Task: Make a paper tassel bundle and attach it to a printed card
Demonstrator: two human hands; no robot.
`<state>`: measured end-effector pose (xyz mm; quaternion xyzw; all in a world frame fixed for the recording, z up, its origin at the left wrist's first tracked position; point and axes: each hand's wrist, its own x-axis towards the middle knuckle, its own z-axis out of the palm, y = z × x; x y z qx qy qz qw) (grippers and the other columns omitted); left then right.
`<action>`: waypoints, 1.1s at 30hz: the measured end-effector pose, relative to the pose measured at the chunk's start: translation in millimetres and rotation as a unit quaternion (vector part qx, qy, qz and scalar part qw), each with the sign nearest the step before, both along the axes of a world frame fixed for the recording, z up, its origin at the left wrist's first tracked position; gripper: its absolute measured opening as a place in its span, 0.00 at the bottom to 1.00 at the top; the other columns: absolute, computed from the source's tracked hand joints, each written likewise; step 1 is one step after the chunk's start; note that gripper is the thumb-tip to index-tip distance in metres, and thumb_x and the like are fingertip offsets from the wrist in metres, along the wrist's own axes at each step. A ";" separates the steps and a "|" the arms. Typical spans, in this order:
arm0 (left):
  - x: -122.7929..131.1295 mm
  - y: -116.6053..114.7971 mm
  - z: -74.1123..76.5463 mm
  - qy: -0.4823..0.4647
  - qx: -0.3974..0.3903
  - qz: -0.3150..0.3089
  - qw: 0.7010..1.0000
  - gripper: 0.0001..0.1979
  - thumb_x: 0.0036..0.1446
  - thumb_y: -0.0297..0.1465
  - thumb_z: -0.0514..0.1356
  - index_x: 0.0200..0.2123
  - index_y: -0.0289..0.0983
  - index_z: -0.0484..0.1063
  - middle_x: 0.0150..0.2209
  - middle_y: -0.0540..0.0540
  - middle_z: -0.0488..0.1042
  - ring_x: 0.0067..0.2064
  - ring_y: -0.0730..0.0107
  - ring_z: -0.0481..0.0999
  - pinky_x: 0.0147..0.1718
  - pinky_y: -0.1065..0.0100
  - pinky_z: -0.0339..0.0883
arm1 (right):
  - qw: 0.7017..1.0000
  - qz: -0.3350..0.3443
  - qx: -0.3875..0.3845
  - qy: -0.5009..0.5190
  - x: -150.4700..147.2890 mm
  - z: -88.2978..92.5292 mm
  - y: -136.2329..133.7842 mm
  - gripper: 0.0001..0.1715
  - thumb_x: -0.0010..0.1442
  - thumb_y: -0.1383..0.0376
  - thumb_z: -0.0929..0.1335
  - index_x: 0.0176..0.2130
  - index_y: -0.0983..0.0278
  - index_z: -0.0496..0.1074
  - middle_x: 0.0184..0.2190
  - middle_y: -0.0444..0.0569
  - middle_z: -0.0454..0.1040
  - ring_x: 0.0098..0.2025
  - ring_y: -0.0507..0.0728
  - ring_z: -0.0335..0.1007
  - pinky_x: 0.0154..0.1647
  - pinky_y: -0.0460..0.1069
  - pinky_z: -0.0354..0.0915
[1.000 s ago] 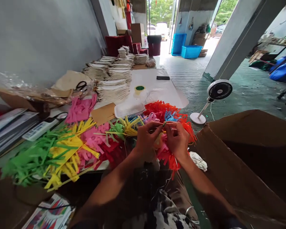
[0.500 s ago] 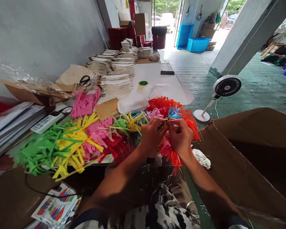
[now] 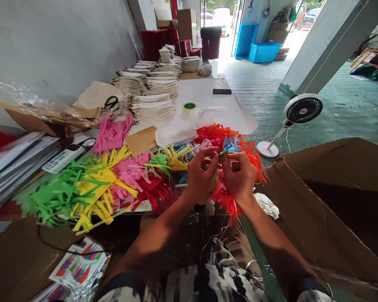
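In the head view, my left hand (image 3: 202, 175) and my right hand (image 3: 241, 177) meet fingertip to fingertip, both closed in a pinch. Between them is a small, shiny green twist of paper or tape (image 3: 223, 153); its exact kind is too small to make out. Beneath and behind the hands lie red-orange fringed paper strips (image 3: 219, 133), with a blue fringed bunch (image 3: 234, 143) among them. Just left of my left hand are yellow paper strips (image 3: 180, 158) and a pale green fringe (image 3: 161, 162). My hands partly cover the pile.
Green (image 3: 58, 191), yellow (image 3: 96, 193) and pink fringed paper (image 3: 112, 133) spread leftward. Further back are stacked cream bundles (image 3: 154, 110), a tape roll (image 3: 189, 108), scissors (image 3: 111, 102) and a phone (image 3: 222, 91). A fan (image 3: 303, 110) and a cardboard box (image 3: 305, 226) stand at right.
The fingertips have drawn slightly apart, and more of the green twist shows between them. Both hands still pinch it. The whole view has shifted a little.
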<state>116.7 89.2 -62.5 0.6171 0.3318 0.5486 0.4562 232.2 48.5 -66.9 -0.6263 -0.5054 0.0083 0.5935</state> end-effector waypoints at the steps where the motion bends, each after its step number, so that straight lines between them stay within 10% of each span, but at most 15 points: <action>1: -1.9 -0.4 1.4 -0.002 -0.006 -0.020 1.000 0.12 0.66 0.36 0.66 0.51 0.43 0.81 0.46 0.47 0.83 0.37 0.71 0.82 0.35 0.70 0.75 | 1.000 -0.003 0.002 -0.008 0.5 -0.3 0.0 0.11 0.67 0.58 0.70 0.37 0.62 0.74 0.26 0.42 0.77 0.18 0.47 0.55 0.22 0.46 0.53; 18: -16.8 16.2 10.1 -0.031 -0.138 -0.196 0.970 0.16 0.50 0.38 0.76 0.37 0.38 0.78 0.40 0.46 0.79 0.41 0.67 0.79 0.42 0.68 0.73 | 0.997 0.010 0.008 -0.072 4.8 -4.3 -1.4 0.07 0.66 0.61 0.69 0.39 0.61 0.75 0.40 0.51 0.86 0.20 0.49 0.65 0.24 0.47 0.59; 33: -24.2 36.0 8.5 -0.117 -0.254 -0.215 0.936 0.15 0.42 0.29 0.73 0.33 0.40 0.73 0.32 0.50 0.80 0.34 0.67 0.80 0.38 0.66 0.73 | 0.996 0.064 -0.065 0.001 6.5 9.7 -4.8 0.12 0.66 0.57 0.72 0.36 0.62 0.77 0.33 0.47 0.83 0.20 0.48 0.58 0.24 0.48 0.55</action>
